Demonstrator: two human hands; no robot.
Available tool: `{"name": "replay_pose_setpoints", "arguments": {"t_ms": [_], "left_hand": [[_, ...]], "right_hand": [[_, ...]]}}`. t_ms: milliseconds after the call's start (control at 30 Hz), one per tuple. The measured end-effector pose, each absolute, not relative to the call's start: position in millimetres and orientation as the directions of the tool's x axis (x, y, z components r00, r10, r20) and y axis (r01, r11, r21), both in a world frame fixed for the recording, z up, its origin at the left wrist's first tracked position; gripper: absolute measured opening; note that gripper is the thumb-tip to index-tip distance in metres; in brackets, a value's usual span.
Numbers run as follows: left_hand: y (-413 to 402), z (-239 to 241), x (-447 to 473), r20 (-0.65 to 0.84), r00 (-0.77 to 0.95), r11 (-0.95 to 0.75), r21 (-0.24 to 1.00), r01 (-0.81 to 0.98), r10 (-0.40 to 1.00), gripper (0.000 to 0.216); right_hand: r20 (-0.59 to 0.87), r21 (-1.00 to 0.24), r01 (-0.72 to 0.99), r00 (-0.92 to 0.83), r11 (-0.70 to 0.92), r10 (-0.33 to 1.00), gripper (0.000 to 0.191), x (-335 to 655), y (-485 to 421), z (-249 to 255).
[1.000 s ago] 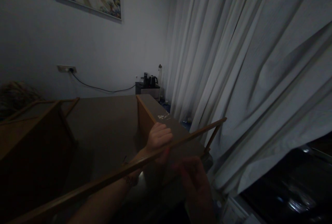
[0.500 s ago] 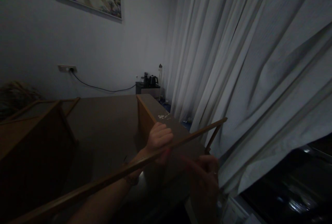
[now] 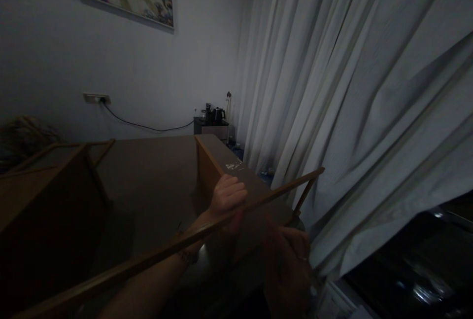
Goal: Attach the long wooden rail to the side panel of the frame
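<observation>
A long narrow wooden bar runs slantwise across the view, with a short wooden leg under its far right end. My left hand is closed in a fist just behind the bar, close to the edge of an upright wooden panel. The bar crosses in front of its wrist, and what the fingers grip is hidden. Below the bar's right part is my right hand, dim and partly blurred. A ring shows on it, and its fingers are bent together; anything between them cannot be made out.
A boxy wooden piece stands at left on the large brown surface. White curtains hang close on the right, beside a shiny black object. A black kettle stands on a small cabinet, its cord reaching a wall socket.
My right hand has shifted slightly, its fingers turning more upright and drawing together. My left hand and the wooden bar stay almost where they were.
</observation>
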State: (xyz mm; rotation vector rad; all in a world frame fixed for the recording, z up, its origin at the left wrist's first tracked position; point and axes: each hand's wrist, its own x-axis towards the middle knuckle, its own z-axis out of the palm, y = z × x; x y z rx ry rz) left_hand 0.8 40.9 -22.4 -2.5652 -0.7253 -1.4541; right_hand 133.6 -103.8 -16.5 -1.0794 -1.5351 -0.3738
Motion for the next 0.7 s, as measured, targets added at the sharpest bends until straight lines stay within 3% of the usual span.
{"name": "replay_pose_setpoints", "arguments": {"t_ms": [267,400,500,600,700], "left_hand": [[39,-16,0,0.853,0.437,-0.901,0.083,0.426,0.286,0.058],[39,-16,0,0.858,0.432,-0.904,0.079,0.42,0.276,0.06],[38,-16,0,0.86,0.43,-0.905,0.082,0.417,0.276,0.057],[37,-15,1,0.86,0.423,-0.903,0.092,0.42,0.285,0.055],[36,-15,0,0.862,0.42,-0.904,0.095,0.418,0.285,0.056]], "right_hand": [[0.943,-0.3,0.734,0.131,0.609,0.306,0.037,136,-97,-31],[0.861,-0.508,0.542,0.331,0.67,0.386,0.04,137,-94,-41],[0.773,-0.634,0.425,0.367,0.646,0.517,0.021,137,-95,-37],[0.828,-0.559,0.47,0.271,0.683,0.491,0.004,139,-96,-24],[0.916,-0.371,0.621,0.12,0.691,0.384,0.012,146,-98,-15]]}}
